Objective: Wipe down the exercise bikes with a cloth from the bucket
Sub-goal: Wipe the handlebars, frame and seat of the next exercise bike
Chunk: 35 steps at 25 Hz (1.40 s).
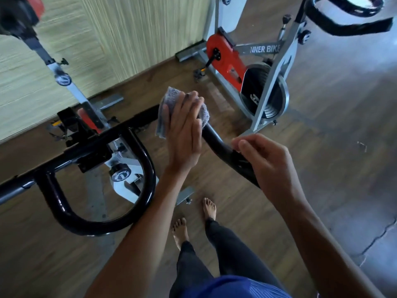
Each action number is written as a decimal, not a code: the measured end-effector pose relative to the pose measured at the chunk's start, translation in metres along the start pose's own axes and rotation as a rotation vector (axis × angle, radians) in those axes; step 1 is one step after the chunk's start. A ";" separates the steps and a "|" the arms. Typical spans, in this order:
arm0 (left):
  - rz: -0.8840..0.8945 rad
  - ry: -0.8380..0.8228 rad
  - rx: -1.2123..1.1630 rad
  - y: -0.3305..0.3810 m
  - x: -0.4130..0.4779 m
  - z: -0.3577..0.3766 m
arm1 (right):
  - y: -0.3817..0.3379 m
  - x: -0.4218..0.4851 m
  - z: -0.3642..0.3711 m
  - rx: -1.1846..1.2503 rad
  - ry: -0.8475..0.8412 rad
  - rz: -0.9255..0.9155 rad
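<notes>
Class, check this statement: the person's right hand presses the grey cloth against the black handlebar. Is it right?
Not quite. The head view shows the left hand pressing the grey cloth against the black handlebar; the right hand only holds the bar's end.

— Where is there room around the near bike's glossy black tubular handlebar point(150, 168)?
— Through its rounded loop, which is open, and above the brown wood-look floor point(225, 173) showing between the two forearms.
— What closes the far side?
— A grey-framed exercise bike with a red guard point(227, 59) stands near on the right; a pale woven wall panel point(96, 39) shuts off the left.
</notes>
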<state>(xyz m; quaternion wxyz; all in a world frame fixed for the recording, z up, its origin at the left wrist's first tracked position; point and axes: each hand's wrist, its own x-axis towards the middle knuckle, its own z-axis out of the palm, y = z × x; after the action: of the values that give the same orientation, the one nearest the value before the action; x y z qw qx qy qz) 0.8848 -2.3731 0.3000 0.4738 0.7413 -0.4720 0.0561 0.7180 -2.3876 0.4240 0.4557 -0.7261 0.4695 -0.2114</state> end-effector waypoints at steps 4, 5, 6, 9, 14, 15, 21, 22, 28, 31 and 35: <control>-0.016 0.119 0.120 -0.003 0.010 0.012 | 0.011 -0.023 0.007 -0.247 0.102 -0.252; 0.017 0.136 0.128 -0.005 0.011 0.013 | 0.015 -0.025 0.008 -0.245 0.116 -0.268; 0.050 0.158 0.142 -0.007 0.012 0.014 | 0.018 -0.026 0.008 -0.231 0.134 -0.272; 0.070 0.167 0.152 -0.013 0.017 0.010 | 0.021 -0.024 0.011 -0.197 0.184 -0.284; 0.030 0.169 0.131 -0.019 0.015 0.007 | 0.022 -0.020 0.014 -0.195 0.191 -0.286; 0.015 0.150 0.139 -0.019 0.013 0.007 | 0.023 -0.019 0.013 -0.201 0.184 -0.288; -0.131 0.031 -0.205 0.015 -0.014 0.019 | 0.026 -0.026 0.004 -0.178 0.109 -0.348; -0.144 0.022 -0.289 0.020 -0.019 0.020 | 0.029 -0.031 0.001 -0.196 0.118 -0.375; -0.175 0.024 -0.522 0.057 -0.047 0.015 | 0.035 -0.054 -0.006 0.168 0.135 -0.232; -0.215 0.027 -0.565 0.072 -0.057 0.010 | 0.032 -0.050 -0.006 0.359 0.199 -0.078; -0.296 0.046 -0.618 0.099 -0.069 0.004 | 0.030 -0.051 -0.010 0.470 0.175 0.028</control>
<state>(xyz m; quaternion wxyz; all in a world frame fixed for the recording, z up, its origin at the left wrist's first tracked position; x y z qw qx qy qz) 0.7711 -2.3420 0.3257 0.6897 0.6216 -0.3430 -0.1421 0.6720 -2.3524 0.4089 0.5724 -0.5726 0.4550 -0.3708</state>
